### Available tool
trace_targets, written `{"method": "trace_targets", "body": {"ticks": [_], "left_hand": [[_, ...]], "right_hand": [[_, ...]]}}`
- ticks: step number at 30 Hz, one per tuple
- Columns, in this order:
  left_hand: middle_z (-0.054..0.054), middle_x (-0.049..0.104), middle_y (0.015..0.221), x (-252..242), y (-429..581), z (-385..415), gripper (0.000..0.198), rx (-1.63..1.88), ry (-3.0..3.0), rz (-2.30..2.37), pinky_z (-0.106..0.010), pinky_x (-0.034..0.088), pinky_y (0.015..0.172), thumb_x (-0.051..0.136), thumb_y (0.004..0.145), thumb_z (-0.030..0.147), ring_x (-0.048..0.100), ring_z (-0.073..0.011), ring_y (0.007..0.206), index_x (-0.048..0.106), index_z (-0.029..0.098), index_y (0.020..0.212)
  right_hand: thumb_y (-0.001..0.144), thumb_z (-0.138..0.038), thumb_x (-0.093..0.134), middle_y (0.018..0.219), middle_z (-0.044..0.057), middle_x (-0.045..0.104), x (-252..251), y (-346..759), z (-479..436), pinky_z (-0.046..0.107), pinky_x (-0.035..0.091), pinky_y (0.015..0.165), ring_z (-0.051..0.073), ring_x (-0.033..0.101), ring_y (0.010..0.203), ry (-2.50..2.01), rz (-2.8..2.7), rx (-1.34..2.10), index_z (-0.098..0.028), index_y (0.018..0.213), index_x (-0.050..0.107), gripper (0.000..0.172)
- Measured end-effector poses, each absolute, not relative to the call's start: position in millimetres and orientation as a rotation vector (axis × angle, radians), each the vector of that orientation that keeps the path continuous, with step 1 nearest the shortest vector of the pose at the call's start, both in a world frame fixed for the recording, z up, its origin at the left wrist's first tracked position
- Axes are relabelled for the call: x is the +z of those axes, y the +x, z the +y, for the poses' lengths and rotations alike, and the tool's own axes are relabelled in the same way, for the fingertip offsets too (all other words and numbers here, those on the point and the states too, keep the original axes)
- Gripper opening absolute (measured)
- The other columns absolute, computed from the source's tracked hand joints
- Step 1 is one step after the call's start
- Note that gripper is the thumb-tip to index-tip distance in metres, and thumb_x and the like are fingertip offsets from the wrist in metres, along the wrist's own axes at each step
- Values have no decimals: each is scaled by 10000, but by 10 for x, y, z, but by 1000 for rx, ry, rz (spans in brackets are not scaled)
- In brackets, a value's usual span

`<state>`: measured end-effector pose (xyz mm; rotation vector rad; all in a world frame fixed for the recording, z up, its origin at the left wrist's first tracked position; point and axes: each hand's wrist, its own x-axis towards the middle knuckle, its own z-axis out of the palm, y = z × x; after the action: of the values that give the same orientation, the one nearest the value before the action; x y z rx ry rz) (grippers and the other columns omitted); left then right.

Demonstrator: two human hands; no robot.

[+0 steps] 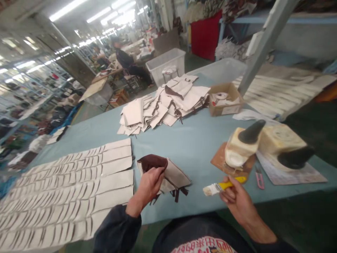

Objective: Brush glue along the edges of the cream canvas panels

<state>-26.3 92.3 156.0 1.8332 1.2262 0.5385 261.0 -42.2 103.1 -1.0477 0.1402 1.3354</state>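
Observation:
My left hand [150, 187] grips the edge of a cream fabric piece [177, 173] with a dark brown lining [151, 163] folded up. Short brown strips [179, 194] hang from its lower edge. In my right hand [237, 200] is a paintbrush with a yellow handle [238, 180] and pale bristles [210, 190], which point left toward the fabric and stay apart from it. Beyond the brush, a cream-coloured container [240, 144] with a black cone-shaped part sits on a brown board [219, 158]. Pink thread snips [259, 178] lie right of the brush.
Rows of overlapping cream pieces [79, 186] cover the table's left side. A loose pile of similar pieces [163, 105] lies at the back, beside a cardboard box [225, 100]. A second cream container [281, 144] stands at right, near a slanting metal post [265, 49]. A person [126, 59] sits farther off.

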Motion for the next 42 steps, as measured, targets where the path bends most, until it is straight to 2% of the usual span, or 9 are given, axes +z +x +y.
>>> {"method": "trace_targets", "body": {"ticks": [5,10,13,17,22,29,34,37,42], "left_hand": [[-94,709,830,1599,-385,394,282,585,1732,1384,-402,506,967,725,881,277,674,-315,867,765,259,1160],[-34,592,638,1766,-487,378,107,756,1490,1491,-315,492,855,750,842,221,641,-274,744,773,229,946],[-54,691,768,1936,-490,376,114,790,1450,1496,-309,491,891,725,825,248,655,-274,863,759,203,924],[-53,761,1059,2084,-452,275,312,724,1393,1442,-334,489,1004,597,835,281,653,-265,1073,736,169,1090],[-49,782,1061,1939,-387,135,546,734,1080,1292,-322,524,977,537,653,173,676,-248,1098,719,160,1168],[-62,787,1153,1761,-115,27,620,779,967,1150,-353,522,1026,537,632,141,681,-262,1148,708,149,1229],[-82,791,1168,1654,-24,-3,596,769,920,1119,-404,524,1051,599,704,202,695,-291,1147,685,138,1290],[-103,780,1207,1588,-22,1,523,767,943,1133,-413,512,1073,665,844,376,702,-292,1133,679,138,1309],[-110,773,1212,1545,-7,51,507,730,1122,1183,-398,515,1054,597,939,513,704,-285,1098,708,145,1269]], "right_hand": [[521,-514,991,407,-148,262,1171,2517,-269,175,283,392,32,186,393,-1067,74,1376,-189,720,614,536],[568,-474,968,418,-143,267,1186,2397,-256,181,292,395,39,198,390,-1078,18,1426,-199,736,616,477],[649,-475,927,420,-135,282,1153,2384,-282,196,302,395,52,209,386,-1057,-4,1431,-206,753,613,426],[776,-505,841,425,-131,270,1144,2428,-324,213,309,391,69,205,373,-1031,-21,1422,-223,769,596,374],[670,-527,914,425,-138,262,1285,2390,-340,195,311,394,57,207,373,-1043,16,1378,-217,764,595,455],[619,-588,933,435,-143,277,1636,2148,-260,184,299,396,48,202,388,-1005,-42,1384,-217,780,601,524],[712,-660,852,458,-134,310,1692,1970,-170,188,318,410,55,239,403,-1012,-191,1371,-222,811,595,516],[712,-686,832,469,-127,329,1626,1891,-154,190,315,407,55,263,406,-1078,-233,1322,-215,810,604,533],[685,-726,824,480,-115,366,1495,1866,-194,192,317,406,57,287,423,-1169,-230,1248,-199,806,628,575]]}}
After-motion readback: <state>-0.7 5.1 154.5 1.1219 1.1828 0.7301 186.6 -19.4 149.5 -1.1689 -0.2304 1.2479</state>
